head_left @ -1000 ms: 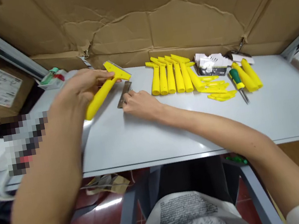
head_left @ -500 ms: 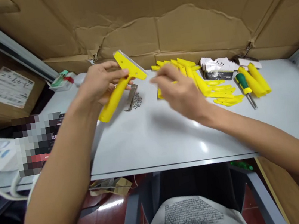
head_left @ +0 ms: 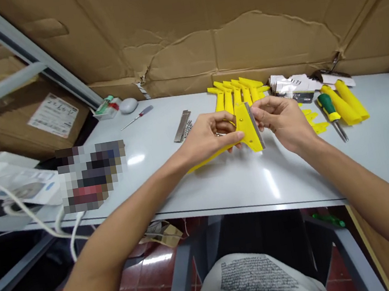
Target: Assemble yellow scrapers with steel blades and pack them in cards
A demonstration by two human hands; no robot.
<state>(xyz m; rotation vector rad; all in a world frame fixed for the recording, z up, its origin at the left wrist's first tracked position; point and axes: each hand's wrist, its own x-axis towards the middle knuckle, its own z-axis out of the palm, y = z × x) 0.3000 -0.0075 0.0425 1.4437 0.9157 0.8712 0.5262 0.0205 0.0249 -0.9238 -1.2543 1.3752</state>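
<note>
A yellow scraper (head_left: 248, 129) with a metal blade along its right edge is held above the table by my left hand (head_left: 211, 138), thumb on its head. My right hand (head_left: 278, 117) has its thumb and forefinger closed at the blade's upper right side; whether they grip the blade is hard to see. Several yellow scrapers (head_left: 227, 98) lie behind the hands, partly hidden. Metal blades (head_left: 181, 127) and small screws (head_left: 188, 128) rest to the left. A green and yellow screwdriver (head_left: 328, 109) lies at right, beside yellow handles (head_left: 348, 104).
On the white table (head_left: 172, 193) are a thin screwdriver (head_left: 138, 117), a grey mouse (head_left: 128, 106) and a small tray (head_left: 106, 111) at back left. Blade packets (head_left: 290, 87) stand near the cardboard (head_left: 179, 49). White cables (head_left: 23, 207) hang at left.
The yellow scraper in my left hand has moved right and down, and its blade now faces right. My right hand has come to the blade edge. The camera view has shifted left.
</note>
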